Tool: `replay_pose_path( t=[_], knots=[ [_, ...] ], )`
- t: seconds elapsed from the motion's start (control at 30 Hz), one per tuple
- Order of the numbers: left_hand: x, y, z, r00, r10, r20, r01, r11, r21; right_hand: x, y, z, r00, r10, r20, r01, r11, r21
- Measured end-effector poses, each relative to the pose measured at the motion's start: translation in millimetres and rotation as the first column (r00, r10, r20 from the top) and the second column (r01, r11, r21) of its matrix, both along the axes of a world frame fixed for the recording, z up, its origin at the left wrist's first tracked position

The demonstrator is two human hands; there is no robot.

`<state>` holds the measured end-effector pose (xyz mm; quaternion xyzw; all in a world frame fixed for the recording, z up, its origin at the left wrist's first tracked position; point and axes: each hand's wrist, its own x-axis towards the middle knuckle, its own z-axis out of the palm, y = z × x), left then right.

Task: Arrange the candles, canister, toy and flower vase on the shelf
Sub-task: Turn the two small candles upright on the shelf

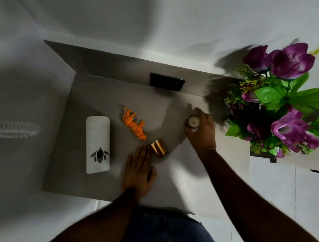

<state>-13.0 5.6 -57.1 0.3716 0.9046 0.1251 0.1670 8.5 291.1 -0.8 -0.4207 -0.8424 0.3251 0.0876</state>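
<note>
A view from above, looking down at a grey shelf [91,172] set against a white wall, with a person's two bare arms reaching in from the bottom. The right hand [202,130] has its grip clamped around a small white candle [193,121], fingers wrapped about its sides so only the pale top shows; whether its base touches the shelf cannot be told. Just to the right of that grip stands the flower vase [280,107], its purple blooms and green leaves spreading out and hiding the vessel beneath. To the left of the grip and nearer the person, a copper-coloured candle [158,148] stands on the shelf, appearing tilted from this angle. The left hand [139,171] lies flat, fingers together and holding nothing, its fingertips just beside that copper candle. Further left is an orange tiger toy [134,123] on its side, and beyond it a tall white canister [98,143] with a dark emblem. A dark rectangular plate [166,82] sits on the wall behind. To place the white candle well, it seems wise to lower it upright, clear of the overhanging leaves, and release only once its base sits flat.
</note>
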Motion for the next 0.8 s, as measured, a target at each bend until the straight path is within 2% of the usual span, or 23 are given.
replay_pose_path(
  t=[0.1,0.17,0.23,0.3,0.37,0.43,0.5,0.57,0.73,0.8],
  knots=[
    [-1,0,0,1.0,0.006,0.007,-0.006,1.0,0.001,-2,1,-1,0.997,-0.055,-0.045,0.055,0.998,-0.003],
    [-2,1,0,1.0,-0.001,0.011,0.001,1.0,-0.006,5,-12,0,0.986,-0.16,-0.048,0.165,0.972,0.166],
    [-2,1,-1,1.0,-0.001,0.02,0.002,1.0,-0.028,18,-41,0,0.985,-0.145,-0.092,0.164,0.953,0.254],
    [-2,1,-1,0.999,0.006,0.031,-0.004,0.999,-0.048,22,-76,0,0.995,0.014,-0.098,0.0,0.99,0.139],
    [-3,1,-3,1.0,-0.001,0.032,0.003,0.999,-0.052,14,-102,-1,0.987,0.163,0.002,-0.163,0.986,-0.031],
    [-3,0,-5,0.999,-0.014,0.031,0.015,0.999,-0.049,0,-113,-2,0.961,0.249,0.117,-0.23,0.961,-0.157],
    [-2,-1,-7,1.0,-0.01,0.022,0.01,0.999,-0.034,-14,-113,0,0.949,0.265,0.168,-0.223,0.946,-0.234],
    [0,-2,-8,1.0,0.005,-0.012,-0.005,1.0,0.01,-25,-106,3,0.958,0.234,0.163,-0.192,0.951,-0.241],
    [1,-2,-5,0.999,0.023,-0.048,-0.02,0.998,0.062,-43,-80,16,0.997,0.073,0.006,-0.071,0.987,-0.142],
    [1,-2,-5,0.998,0.025,-0.055,-0.021,0.997,0.072,-44,-71,17,0.999,0.034,-0.001,-0.033,0.994,-0.101]
  ],
)
